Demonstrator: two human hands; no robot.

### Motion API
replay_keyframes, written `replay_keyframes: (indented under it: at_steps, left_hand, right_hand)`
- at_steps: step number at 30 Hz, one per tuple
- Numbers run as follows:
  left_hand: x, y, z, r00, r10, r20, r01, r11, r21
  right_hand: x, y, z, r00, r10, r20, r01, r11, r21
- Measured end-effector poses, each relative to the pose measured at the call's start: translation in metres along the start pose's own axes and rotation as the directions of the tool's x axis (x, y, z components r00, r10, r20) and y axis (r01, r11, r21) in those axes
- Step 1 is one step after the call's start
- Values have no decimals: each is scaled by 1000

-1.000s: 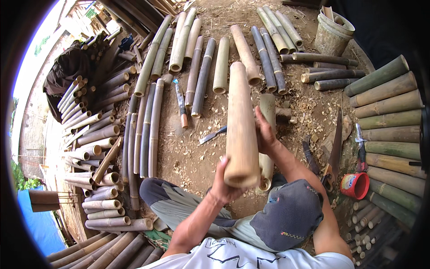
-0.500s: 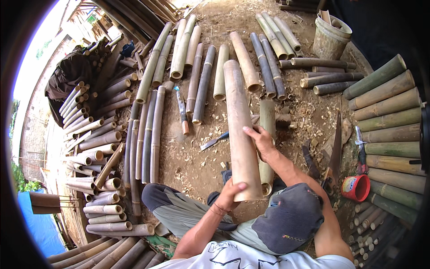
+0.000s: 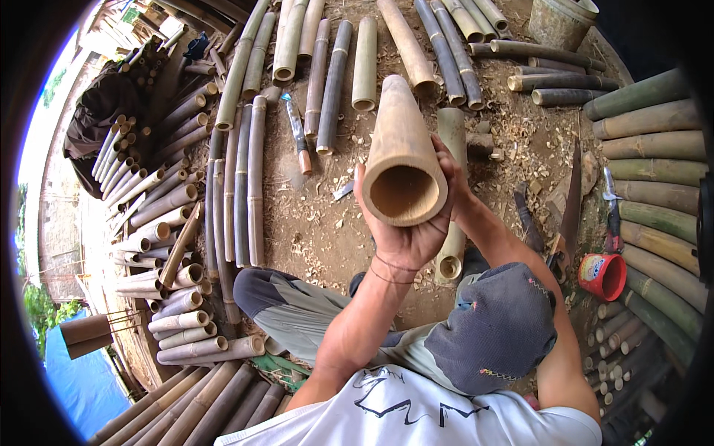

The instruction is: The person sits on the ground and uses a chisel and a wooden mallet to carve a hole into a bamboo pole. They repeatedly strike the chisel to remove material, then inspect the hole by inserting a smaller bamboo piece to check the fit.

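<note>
I hold a thick tan bamboo tube (image 3: 400, 149) up toward the camera, so its hollow open end faces me. My left hand (image 3: 401, 238) cups the near end from below, fingers wrapped around the rim. My right hand (image 3: 454, 178) grips the tube's right side. A thinner greenish bamboo piece (image 3: 451, 245) lies on the ground under the tube, between my knees. I sit on the dirt ground with my legs bent, a grey cloth patch on my right knee (image 3: 494, 327).
Cut bamboo poles lie in rows ahead (image 3: 335, 67), stacked at left (image 3: 171, 223) and right (image 3: 654, 163). A knife (image 3: 297, 134) and a small blade (image 3: 343, 191) lie on the shavings. A saw (image 3: 571, 201), a red cup (image 3: 604, 275) and a bucket (image 3: 561, 22) are at right.
The tube was upright with its far end away from me; it has been tipped and raised so its open end now faces the camera. My left hand moved under the rim.
</note>
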State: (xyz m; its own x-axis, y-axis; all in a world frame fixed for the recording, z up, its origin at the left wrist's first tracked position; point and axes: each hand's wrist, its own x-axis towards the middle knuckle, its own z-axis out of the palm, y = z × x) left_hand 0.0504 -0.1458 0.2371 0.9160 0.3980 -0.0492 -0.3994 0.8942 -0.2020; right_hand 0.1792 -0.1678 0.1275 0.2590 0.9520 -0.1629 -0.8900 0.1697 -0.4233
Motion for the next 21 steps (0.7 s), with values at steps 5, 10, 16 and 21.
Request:
replay_keyframes:
  at_steps: [5,10,16,21]
  left_hand:
    - [-9,19,5,1000,5,30,-6,998,56]
    - [-9,16,-19,994,-108,16,108,994,-32]
    - [-78,12,-96,869,-382,315,388,921,47]
    - [-85,58,-135,857,-363,-367,509,711,485]
  right_hand:
    - [7,23,42,990,16,-142,-1,994,109]
    - [-1,0,-2,992,121,23,-121,993,12]
    - [16,-6,21,997,-14,70,13,1000,13]
    - [7,-38,-3,986,-148,74,165,897,-411]
